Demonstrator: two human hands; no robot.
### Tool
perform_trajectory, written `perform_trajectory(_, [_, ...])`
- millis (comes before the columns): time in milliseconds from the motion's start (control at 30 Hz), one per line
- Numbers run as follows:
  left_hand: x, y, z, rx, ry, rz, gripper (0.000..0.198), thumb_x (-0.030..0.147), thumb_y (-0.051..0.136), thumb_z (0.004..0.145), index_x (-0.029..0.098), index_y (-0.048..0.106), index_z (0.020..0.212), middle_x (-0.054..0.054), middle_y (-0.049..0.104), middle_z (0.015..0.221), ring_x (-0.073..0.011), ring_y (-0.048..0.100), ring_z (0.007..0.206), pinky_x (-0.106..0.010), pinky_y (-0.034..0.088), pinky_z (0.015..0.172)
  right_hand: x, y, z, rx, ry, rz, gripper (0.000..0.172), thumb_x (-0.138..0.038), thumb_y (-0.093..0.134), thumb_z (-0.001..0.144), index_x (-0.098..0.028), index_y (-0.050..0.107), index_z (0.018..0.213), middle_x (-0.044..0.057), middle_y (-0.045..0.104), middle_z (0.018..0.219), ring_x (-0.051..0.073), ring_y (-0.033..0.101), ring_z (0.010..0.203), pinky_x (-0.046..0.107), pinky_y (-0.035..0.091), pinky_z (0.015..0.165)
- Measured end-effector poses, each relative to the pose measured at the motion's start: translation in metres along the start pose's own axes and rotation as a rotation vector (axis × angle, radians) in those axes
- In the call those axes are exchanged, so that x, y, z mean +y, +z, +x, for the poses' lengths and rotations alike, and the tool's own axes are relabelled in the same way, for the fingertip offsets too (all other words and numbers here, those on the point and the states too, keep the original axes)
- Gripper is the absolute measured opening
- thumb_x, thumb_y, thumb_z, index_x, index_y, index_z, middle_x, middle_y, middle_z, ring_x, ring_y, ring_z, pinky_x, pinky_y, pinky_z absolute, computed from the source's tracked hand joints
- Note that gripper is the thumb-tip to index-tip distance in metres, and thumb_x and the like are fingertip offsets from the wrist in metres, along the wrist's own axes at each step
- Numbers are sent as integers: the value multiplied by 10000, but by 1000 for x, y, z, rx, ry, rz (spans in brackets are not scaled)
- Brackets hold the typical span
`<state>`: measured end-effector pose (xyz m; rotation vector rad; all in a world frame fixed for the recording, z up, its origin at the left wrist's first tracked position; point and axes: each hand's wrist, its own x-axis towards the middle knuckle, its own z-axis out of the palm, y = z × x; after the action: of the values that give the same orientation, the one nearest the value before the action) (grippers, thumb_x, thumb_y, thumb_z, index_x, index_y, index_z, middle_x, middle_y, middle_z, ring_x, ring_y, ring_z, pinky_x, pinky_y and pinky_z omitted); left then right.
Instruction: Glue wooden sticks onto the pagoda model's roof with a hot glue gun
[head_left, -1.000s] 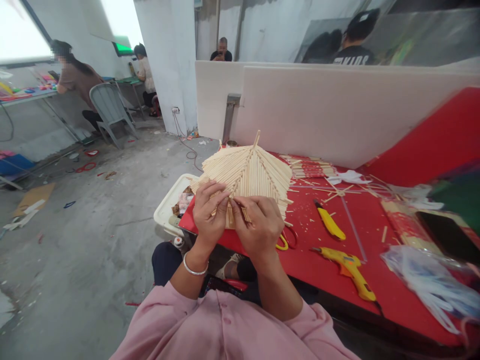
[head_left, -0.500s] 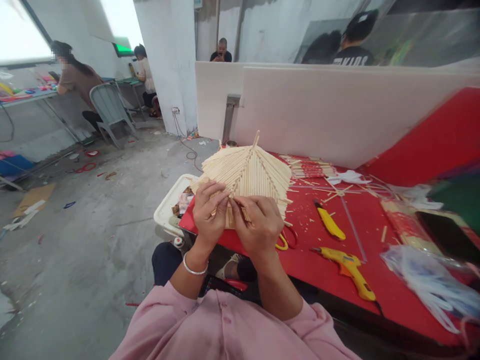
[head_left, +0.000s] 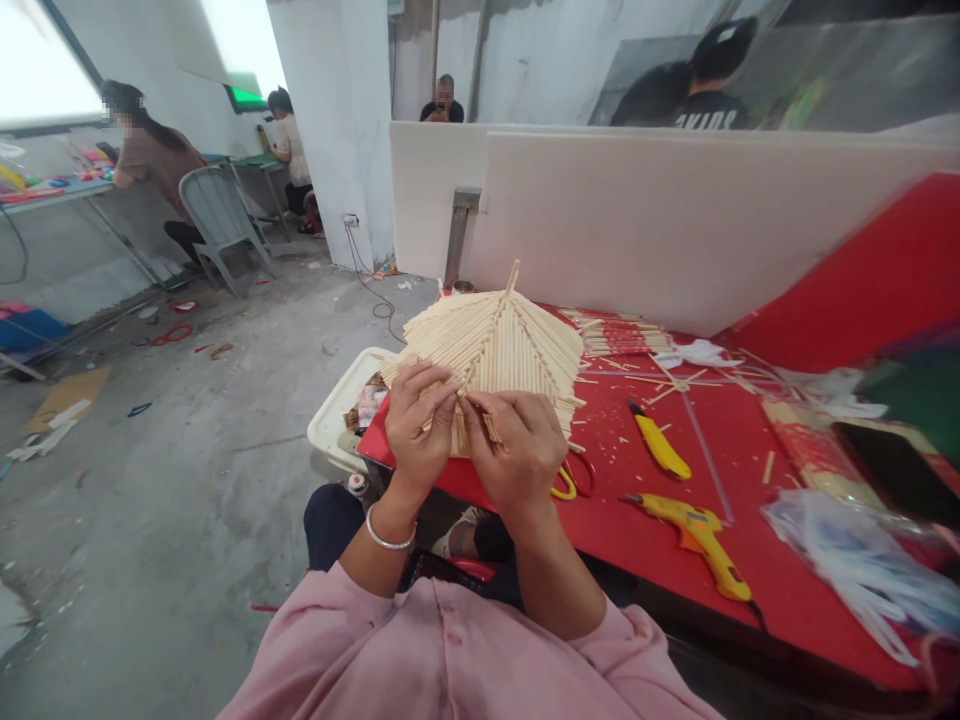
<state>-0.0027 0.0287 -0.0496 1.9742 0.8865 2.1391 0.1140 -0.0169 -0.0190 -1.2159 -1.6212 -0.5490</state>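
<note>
A leaf-shaped panel of pale wooden sticks (head_left: 499,345) stands tilted over the near left corner of the red table (head_left: 652,530). My left hand (head_left: 417,425) grips its lower left edge with curled fingers. My right hand (head_left: 517,445) is closed on the lower middle, fingertips pinching at the sticks beside the central rib. Both hands nearly touch at the fingertips. The panel's bottom edge is hidden behind my hands.
On the red table lie a yellow utility knife (head_left: 660,445), a yellow glue gun (head_left: 701,540), scissors (head_left: 574,480), stick bundles (head_left: 619,333) and clear plastic bags (head_left: 862,570). A white tray (head_left: 337,415) sits left. White boards (head_left: 675,220) stand behind. People sit at far tables.
</note>
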Motion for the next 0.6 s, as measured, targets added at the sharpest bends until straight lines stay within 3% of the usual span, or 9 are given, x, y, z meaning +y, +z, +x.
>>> perform_trajectory(600, [0, -1, 0, -6, 17, 11, 127, 146, 632, 966, 212, 724, 1022, -46, 736, 1085, -198, 658, 1146, -464, 566, 1031, -1, 0, 1, -2, -1, -3, 47, -232, 693, 928, -204, 713, 960, 30, 690, 806, 154, 594, 768, 286, 467, 744])
